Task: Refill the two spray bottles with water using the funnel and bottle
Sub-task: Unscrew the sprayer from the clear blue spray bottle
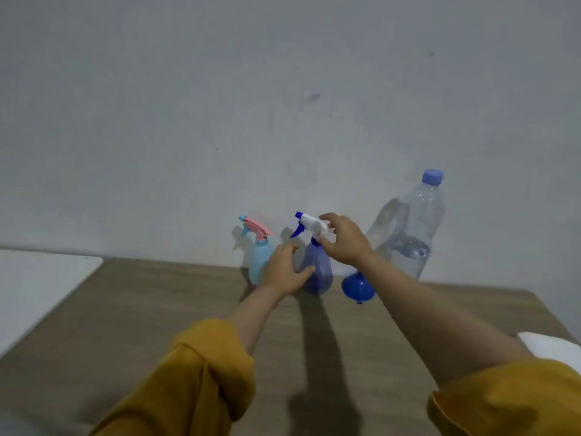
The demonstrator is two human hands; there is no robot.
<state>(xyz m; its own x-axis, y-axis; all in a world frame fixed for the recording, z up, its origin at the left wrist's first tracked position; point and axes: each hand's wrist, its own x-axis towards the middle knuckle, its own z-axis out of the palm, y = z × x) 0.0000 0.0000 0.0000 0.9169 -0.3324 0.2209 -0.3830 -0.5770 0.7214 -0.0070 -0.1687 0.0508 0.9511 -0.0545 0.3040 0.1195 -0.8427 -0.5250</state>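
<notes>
A purple-blue spray bottle (317, 272) with a white and blue trigger head stands on the wooden table near the wall. My left hand (284, 270) wraps around its lower body from the left. My right hand (344, 240) pinches the white trigger head and neck from the right. To the left stands a light blue spray bottle (259, 259) with a pink trigger head, partly hidden behind my left hand. A blue funnel (357, 287) lies on the table just right of the purple bottle, under my right wrist. A large clear water bottle (412, 234) with a blue cap stands at the right, partly filled.
The wooden table (157, 309) runs up to a grey wall. A white surface (37, 284) adjoins the table at the left. A white object (553, 346) sits at the right edge, partly behind my right sleeve.
</notes>
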